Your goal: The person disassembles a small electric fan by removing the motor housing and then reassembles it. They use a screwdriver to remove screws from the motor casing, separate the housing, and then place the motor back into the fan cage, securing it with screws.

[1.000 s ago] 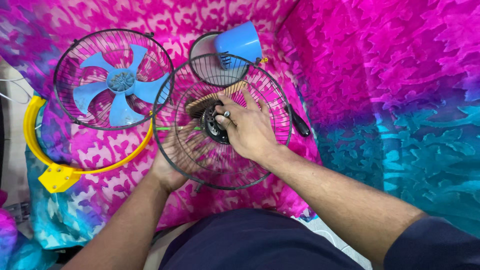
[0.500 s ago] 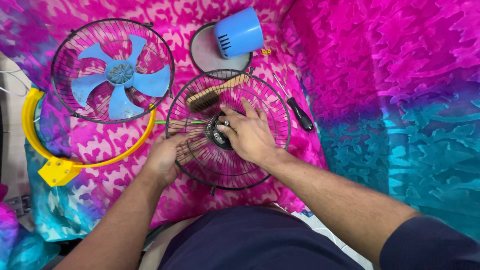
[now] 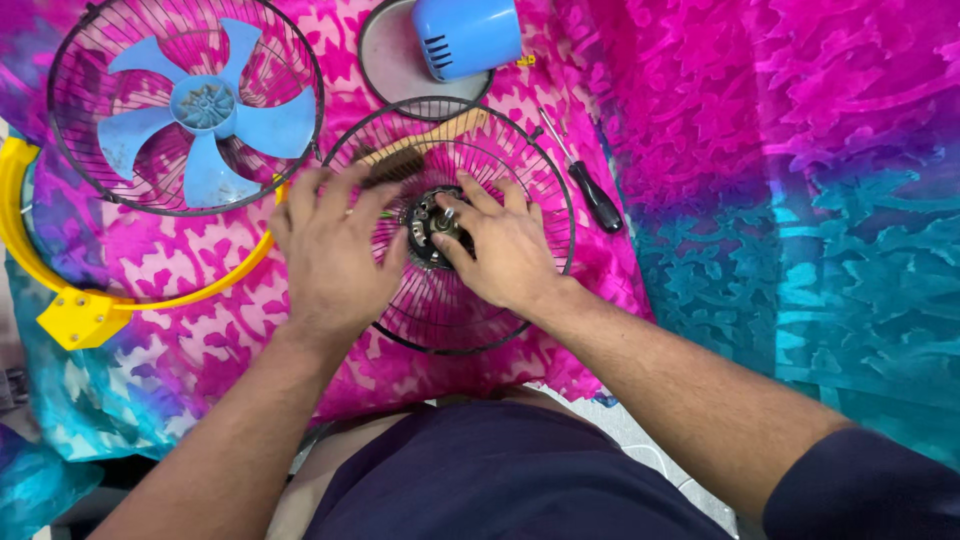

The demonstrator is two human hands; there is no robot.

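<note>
My right hand [image 3: 500, 250] pinches the dark motor hub [image 3: 432, 228] at the centre of the round wire guard [image 3: 535, 165], fingertips closed on it, while my left hand [image 3: 328, 250] lies spread open on the wires just left of the hub. The guard lies flat on pink patterned cloth [image 3: 700, 100]; a wooden brush [image 3: 420, 150] under its far side, a screwdriver [image 3: 590, 190] to the right, the blue-bladed fan guard [image 3: 190, 100] far left.
</note>
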